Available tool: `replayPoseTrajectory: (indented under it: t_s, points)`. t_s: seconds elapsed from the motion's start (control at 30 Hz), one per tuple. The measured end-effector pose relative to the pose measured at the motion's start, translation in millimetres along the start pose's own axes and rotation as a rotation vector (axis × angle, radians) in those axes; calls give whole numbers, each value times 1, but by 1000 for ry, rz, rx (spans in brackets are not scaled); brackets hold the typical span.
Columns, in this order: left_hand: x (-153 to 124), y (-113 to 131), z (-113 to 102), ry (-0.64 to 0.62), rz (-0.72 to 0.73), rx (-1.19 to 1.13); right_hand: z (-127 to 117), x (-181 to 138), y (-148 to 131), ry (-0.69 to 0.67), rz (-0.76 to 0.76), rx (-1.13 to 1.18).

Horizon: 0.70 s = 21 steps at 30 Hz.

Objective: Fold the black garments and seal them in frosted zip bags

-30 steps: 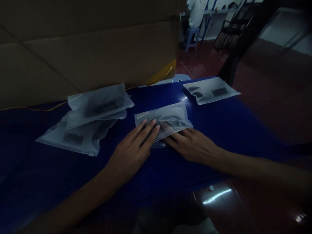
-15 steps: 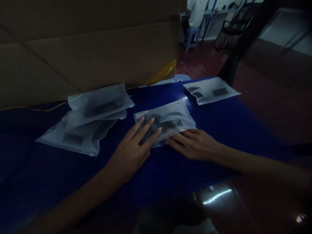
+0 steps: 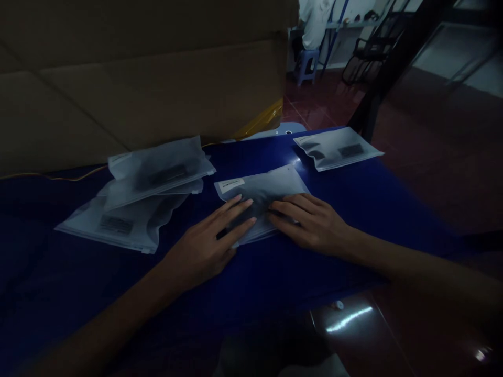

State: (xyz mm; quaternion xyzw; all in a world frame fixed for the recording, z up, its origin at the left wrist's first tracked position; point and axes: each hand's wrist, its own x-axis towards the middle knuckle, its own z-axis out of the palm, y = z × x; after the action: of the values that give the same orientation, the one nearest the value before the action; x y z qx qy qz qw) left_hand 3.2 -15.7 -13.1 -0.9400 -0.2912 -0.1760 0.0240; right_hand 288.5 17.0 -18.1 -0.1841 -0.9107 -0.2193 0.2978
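A frosted zip bag (image 3: pixel 271 180) with a small white label at its upper left lies flat on the blue table (image 3: pixel 251 283) in front of me. My left hand (image 3: pixel 214 235) rests on its lower left part, fingers stretched and apart. On the bag's right part lies my right hand (image 3: pixel 310 222), its fingers bent a little and touching the top surface. Something dark shows through the plastic between the hands; its kind is hidden. Neither hand grips anything.
A pile of similar bags (image 3: pixel 157 178) lies to the left, and a single bag (image 3: pixel 340 149) lies at the far right. Behind the table stands a large cardboard box (image 3: pixel 157 94) with yellow tape. A person (image 3: pixel 313 26) sits on a blue stool (image 3: pixel 306 65) in the background.
My right hand has come out from under the bag's near edge and now lies on top of it. The bag is flatter. My left hand has shifted slightly down and left.
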Motion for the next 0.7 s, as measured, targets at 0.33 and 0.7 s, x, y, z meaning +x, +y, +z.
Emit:
replayPoseTrajectory:
  t_s: [0.33,0.7]
  points:
    - [0,3,0,187,57,-33,-2,2,-12,74,-85,166]
    - [5,20,-9,128,176,-70,-5,5,-33,278,-252,148]
